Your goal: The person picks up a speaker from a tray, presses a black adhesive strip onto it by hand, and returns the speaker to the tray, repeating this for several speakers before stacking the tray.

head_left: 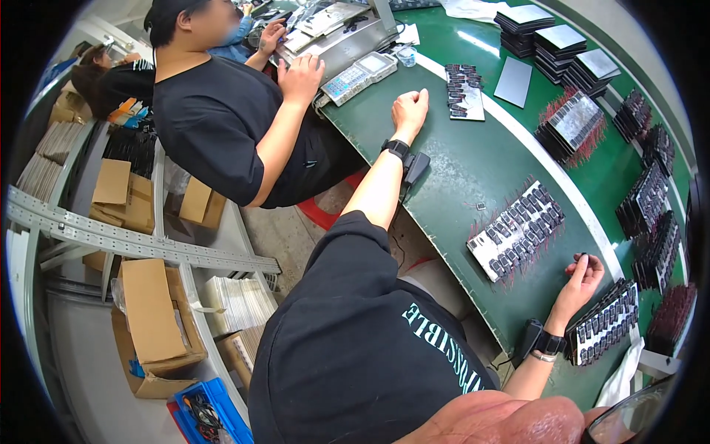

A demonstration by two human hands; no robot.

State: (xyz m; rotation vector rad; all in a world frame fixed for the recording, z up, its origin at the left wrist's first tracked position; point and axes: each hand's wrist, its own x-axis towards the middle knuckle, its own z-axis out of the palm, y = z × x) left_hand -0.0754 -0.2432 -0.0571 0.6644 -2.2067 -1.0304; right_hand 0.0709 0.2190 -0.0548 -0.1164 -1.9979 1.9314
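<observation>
Clock taken from the board's centre, 12 at picture top.

Board (484,253) lies flat on the table (444,200), lower right of picture centre: rows of black parts on top, red wires out along both long sides. One loose part (480,206) just beside it at 10.

Left hand (410,112), between 10 and 11: fingers curled in, loose fist, well apart from the board; cannot tell if anything is inside. Right hand (581,280), at 4: fingers bent, narrow, something small and dark at the tips; too small to identify. Neither touches the board.

Step in hand (judgement): handling small parts around the board, hands off it. A next move onto the board would call for the right hand to come across toward 10, tips kept narrow, wires not snagged.

Around: second board (473,109) at 11, partly covered with parts; bare plate (513,83) at 12; plain stack (558,37) beyond, toward 1; wired stack (573,126) at 1. Keypad device (361,77) between 10 and 11, near a co-worker (211,118).

In the way: near stack (605,325), between 4 and 5, close by the right wrist; wires fringe both approaches.
</observation>
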